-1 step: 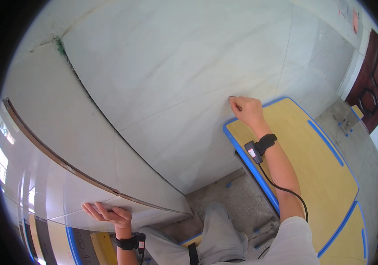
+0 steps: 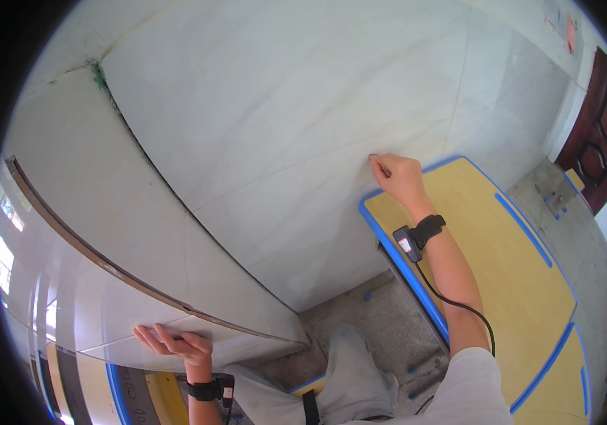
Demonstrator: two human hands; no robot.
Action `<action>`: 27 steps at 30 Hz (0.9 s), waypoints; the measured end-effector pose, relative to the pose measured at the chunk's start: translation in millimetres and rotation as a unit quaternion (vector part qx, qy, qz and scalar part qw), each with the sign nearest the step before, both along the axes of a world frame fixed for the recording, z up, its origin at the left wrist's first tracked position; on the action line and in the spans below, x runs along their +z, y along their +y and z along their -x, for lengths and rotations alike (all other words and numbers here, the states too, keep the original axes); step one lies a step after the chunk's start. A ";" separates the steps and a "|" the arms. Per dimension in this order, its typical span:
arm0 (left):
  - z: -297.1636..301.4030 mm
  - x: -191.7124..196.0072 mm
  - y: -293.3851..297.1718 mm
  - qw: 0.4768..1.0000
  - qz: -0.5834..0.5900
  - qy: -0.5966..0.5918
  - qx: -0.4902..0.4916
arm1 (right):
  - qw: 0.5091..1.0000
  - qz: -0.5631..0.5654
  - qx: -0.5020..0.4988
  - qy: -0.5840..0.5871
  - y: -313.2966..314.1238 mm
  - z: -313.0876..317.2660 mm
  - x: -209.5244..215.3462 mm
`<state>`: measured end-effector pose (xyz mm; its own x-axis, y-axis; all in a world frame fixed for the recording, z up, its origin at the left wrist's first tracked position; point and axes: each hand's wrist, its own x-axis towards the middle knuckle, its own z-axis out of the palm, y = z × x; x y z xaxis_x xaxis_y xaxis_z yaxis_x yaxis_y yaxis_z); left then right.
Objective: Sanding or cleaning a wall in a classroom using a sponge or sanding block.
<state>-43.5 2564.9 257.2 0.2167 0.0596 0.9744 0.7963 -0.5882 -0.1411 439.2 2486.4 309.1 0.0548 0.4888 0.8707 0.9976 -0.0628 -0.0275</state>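
Wall (image 2: pixel 282 106) and hands (image 2: pixel 401 178) virtually unchanged

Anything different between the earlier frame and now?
Nothing visibly moved, and no grip visibly taken or released. Same as before: right hand curled by the wall (too small to tell whether it holds anything), left hand open, yellow desk in place.
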 end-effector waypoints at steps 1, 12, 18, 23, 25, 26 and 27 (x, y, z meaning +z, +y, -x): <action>0.2 -1.3 0.0 1.000 -0.001 -0.001 0.001 | 0.995 -0.019 0.019 0.101 0.1 1.2 -0.6; 1.1 -4.8 -1.3 1.000 -0.003 -0.004 -0.002 | 0.895 0.013 0.063 0.442 1.7 12.4 19.1; 3.2 -6.8 2.4 1.000 -0.011 -0.006 -0.003 | 0.794 0.003 0.200 0.575 4.4 5.5 18.8; 3.7 -6.2 0.3 1.000 -0.006 -0.003 0.002 | 0.790 0.027 0.197 0.579 4.8 2.7 17.3; 3.7 -6.4 0.1 1.000 -0.007 -0.001 0.001 | 0.790 0.026 0.194 0.580 5.5 2.8 17.2; 3.4 -6.7 -0.1 1.000 -0.005 -0.004 0.000 | 0.791 0.025 0.191 0.581 5.5 3.0 17.7; 3.0 -7.0 -0.3 1.000 -0.003 -0.007 -0.001 | 0.791 0.025 0.190 0.582 5.3 3.0 18.2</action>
<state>-46.4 2564.6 250.2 0.2024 0.0535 0.9778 0.7973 -0.5887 -0.1328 436.2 2491.7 327.3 0.6454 0.6944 0.3184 0.2462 0.2054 -0.9472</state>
